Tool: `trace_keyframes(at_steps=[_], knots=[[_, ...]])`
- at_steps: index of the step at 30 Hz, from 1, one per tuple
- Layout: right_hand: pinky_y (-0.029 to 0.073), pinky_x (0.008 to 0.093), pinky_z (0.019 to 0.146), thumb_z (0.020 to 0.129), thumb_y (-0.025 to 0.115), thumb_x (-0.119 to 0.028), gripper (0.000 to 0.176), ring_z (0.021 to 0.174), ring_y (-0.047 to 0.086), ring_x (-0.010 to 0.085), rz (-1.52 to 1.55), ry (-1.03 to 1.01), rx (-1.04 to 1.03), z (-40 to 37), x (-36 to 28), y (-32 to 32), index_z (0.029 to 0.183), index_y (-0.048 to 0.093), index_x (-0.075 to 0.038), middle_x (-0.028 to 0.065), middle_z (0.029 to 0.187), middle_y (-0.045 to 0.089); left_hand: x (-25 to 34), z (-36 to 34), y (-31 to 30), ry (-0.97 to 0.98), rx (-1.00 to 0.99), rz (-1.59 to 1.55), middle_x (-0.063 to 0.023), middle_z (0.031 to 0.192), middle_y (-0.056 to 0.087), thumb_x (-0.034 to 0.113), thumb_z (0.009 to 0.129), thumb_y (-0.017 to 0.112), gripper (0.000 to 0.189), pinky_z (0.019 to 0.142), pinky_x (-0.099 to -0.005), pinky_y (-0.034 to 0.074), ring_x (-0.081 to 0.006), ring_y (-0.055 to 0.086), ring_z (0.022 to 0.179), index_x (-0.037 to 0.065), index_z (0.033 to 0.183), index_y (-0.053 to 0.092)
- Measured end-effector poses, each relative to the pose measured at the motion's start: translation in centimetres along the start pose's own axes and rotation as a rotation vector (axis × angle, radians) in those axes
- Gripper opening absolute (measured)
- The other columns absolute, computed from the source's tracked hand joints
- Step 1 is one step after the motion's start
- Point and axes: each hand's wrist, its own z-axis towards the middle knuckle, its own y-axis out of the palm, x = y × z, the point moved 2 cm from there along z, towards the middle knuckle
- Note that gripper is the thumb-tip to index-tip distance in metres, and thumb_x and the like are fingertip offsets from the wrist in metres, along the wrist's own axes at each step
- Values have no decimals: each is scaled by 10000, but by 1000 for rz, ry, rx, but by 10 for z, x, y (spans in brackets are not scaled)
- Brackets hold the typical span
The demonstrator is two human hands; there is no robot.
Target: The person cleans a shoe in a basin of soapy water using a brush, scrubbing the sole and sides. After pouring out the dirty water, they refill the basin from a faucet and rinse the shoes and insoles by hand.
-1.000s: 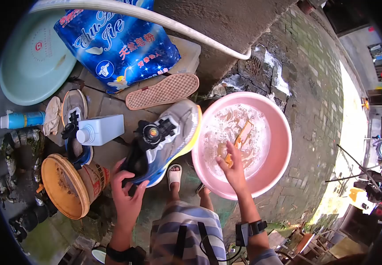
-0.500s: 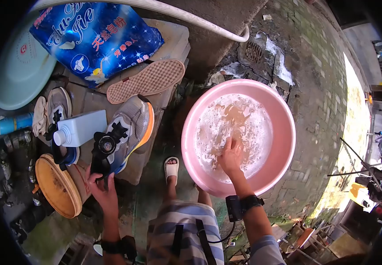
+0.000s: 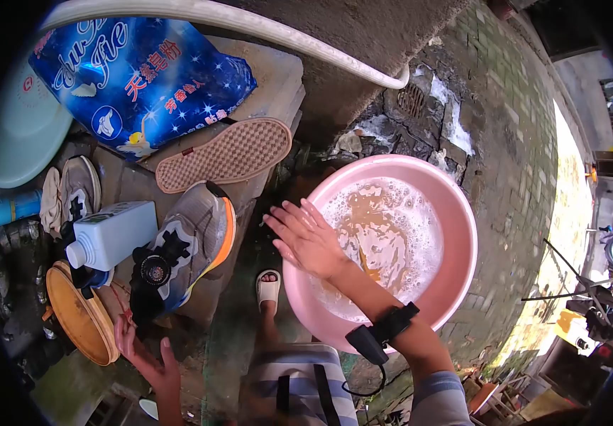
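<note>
My right hand [image 3: 308, 238] is over the left rim of a pink basin [image 3: 459, 213], palm down with fingers stretched out, holding nothing. Cloudy, foamy water [image 3: 391, 234] fills the basin's bottom. My left hand [image 3: 149, 361] has thumb and fingers apart, just below the dark end of a grey sneaker [image 3: 196, 234] with an orange-edged sole; it holds nothing. On that sneaker sits a black round dial-like piece [image 3: 155, 270]. Beside it stand a white plastic bottle [image 3: 118, 233] and a second grey shoe [image 3: 81, 186]. A checkered insole [image 3: 225, 155] lies above the sneaker.
A blue bag of washing powder [image 3: 143, 78] and a pale green basin [image 3: 23, 135] lie at upper left. Below are a blue bottle [image 3: 14, 209] and an orange round container [image 3: 79, 312]. A white pipe [image 3: 285, 39] crosses the top. A drain grate [image 3: 411, 101] lies beyond the basin.
My right hand has come up out of the basin's water and moved left to its rim. My left hand has let go of the sneaker's end and dropped slightly down and left.
</note>
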Motion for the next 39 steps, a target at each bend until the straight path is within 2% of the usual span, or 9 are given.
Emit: trace_keyframes(at_steps=[9, 13, 18, 22, 24, 26, 28, 37, 39], knots=[[275, 391, 960, 881, 376, -236, 373, 1099, 414, 263, -520, 656, 262, -69, 164, -108, 1217, 419, -81, 111, 1135, 494, 45, -25, 78, -30, -316, -213, -180, 1243, 330, 49, 817, 489, 426, 955, -403, 324, -303, 363, 1146, 5, 1212, 337], [230, 424, 1005, 817, 474, -105, 534, 1205, 303, 336, -494, 787, 315, -169, 131, -117, 1315, 284, -71, 186, 1283, 344, 63, -14, 123, -192, -473, -386, -175, 1214, 372, 63, 837, 469, 424, 904, -376, 356, -290, 407, 1097, -3, 1239, 352], [195, 464, 1021, 782, 506, -140, 564, 1253, 217, 364, -238, 839, -70, -193, 64, -65, 1297, 301, -36, 211, 1325, 274, 75, -3, 177, -359, -567, -640, -154, 1214, 384, 93, 885, 427, 432, 875, -336, 377, -236, 433, 1069, 9, 1291, 305], [241, 425, 998, 815, 450, -292, 399, 1206, 262, 404, -297, 1223, -213, -184, 121, 6, 901, 596, 69, 298, 1201, 382, 66, 4, 200, -436, -583, -777, -109, 1246, 385, 182, 924, 390, 430, 866, -275, 374, -177, 444, 1028, 25, 1312, 290], [231, 422, 996, 823, 421, -305, 434, 1209, 271, 385, 301, 1395, -275, -154, 120, 6, 706, 619, 63, 330, 1141, 420, 74, 7, 194, -499, -610, -829, -95, 1260, 382, 201, 928, 386, 430, 878, -263, 364, -174, 440, 1046, 32, 1313, 295], [203, 428, 1002, 839, 411, -319, 417, 1204, 288, 368, 98, 1208, 72, -114, 79, -10, 944, 599, 37, 302, 1220, 376, 85, 11, 186, -874, -661, -1014, -64, 1333, 334, 257, 936, 350, 463, 998, -330, 260, -149, 330, 1208, 53, 1340, 251], [140, 484, 1014, 874, 391, -302, 501, 1212, 289, 341, -61, 943, 314, -92, 47, -3, 1293, 323, -38, 227, 1266, 360, 80, 9, 188, -910, -669, -1108, -55, 1335, 330, 287, 934, 342, 472, 1000, -355, 259, -151, 325, 1212, 65, 1341, 252], [268, 366, 1006, 870, 449, -213, 557, 1214, 308, 387, 477, 856, 345, -72, -97, 27, 1288, 232, 84, 267, 1312, 294, 71, 13, 194, -940, -672, -1310, -83, 1317, 356, 266, 933, 336, 465, 999, -305, 276, -174, 355, 1196, 2, 1311, 272], [275, 370, 1003, 879, 442, -270, 563, 1202, 342, 359, 451, 854, 90, -110, -100, 29, 1282, 255, 76, 261, 1286, 340, 78, 9, 194, -964, -629, -1244, -81, 1342, 324, 201, 928, 365, 453, 1006, -306, 267, -172, 325, 1223, 12, 1325, 254]])
